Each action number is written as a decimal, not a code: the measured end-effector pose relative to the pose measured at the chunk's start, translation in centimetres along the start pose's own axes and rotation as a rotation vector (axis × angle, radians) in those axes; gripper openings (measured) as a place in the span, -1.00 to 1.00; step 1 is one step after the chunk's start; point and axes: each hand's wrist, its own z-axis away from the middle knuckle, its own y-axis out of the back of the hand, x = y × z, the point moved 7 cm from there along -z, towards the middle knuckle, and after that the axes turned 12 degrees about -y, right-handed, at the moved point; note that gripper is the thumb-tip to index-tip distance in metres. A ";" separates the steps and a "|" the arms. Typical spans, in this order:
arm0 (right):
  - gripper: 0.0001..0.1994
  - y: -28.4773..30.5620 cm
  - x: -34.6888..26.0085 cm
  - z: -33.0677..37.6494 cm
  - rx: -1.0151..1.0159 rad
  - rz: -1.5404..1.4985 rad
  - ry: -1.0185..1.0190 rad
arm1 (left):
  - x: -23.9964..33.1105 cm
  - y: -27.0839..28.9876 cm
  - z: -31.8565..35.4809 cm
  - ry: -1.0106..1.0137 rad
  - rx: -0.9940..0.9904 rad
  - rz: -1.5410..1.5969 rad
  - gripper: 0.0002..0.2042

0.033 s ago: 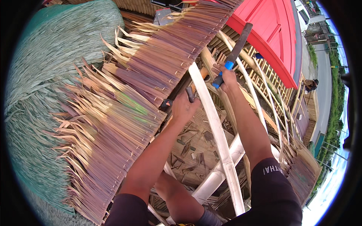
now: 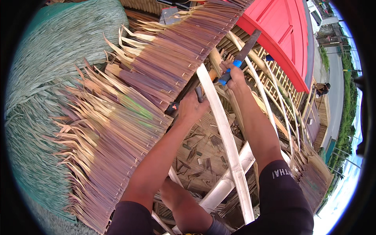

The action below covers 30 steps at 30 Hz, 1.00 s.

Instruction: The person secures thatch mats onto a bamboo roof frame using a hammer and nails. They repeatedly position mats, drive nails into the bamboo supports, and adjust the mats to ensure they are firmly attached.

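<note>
Between one and two o'clock, the right hand (image 2: pixel 235 76) has its fingers wrapped round the blue handle of a long, dark, flat-bladed tool (image 2: pixel 249 46) pointing toward one. Near centre, the left hand's (image 2: pixel 190 107) fingers curl round a dark, stubby, round-ended piece (image 2: pixel 199 94). A pale wooden pole (image 2: pixel 216 111) passes at its three o'clock; a brown dried-leaf thatch panel (image 2: pixel 117 145) lies at eight.

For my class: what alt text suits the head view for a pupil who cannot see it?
A person's right hand grips a long, dark blade by its blue handle, while the left hand holds a dark stub. Around them are thatch, pale poles and a red panel.
</note>
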 end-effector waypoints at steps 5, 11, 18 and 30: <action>-0.94 -4.2 2.2 -12.7 0.219 -0.238 -0.065 | 1.9 3.5 -3.5 0.146 -0.426 -0.004 -0.54; -0.90 -8.4 1.7 -12.4 0.051 -0.141 -0.062 | 5.7 9.4 -5.1 -0.013 -0.128 -0.221 -0.61; -0.83 -8.2 1.0 -12.6 0.089 -0.180 -0.005 | -0.9 -1.2 -11.6 -0.337 -0.257 -0.490 -0.20; -0.70 -11.2 -0.7 -3.8 -0.077 0.279 0.478 | -2.5 -0.7 -12.5 -0.247 -0.509 -0.515 -0.23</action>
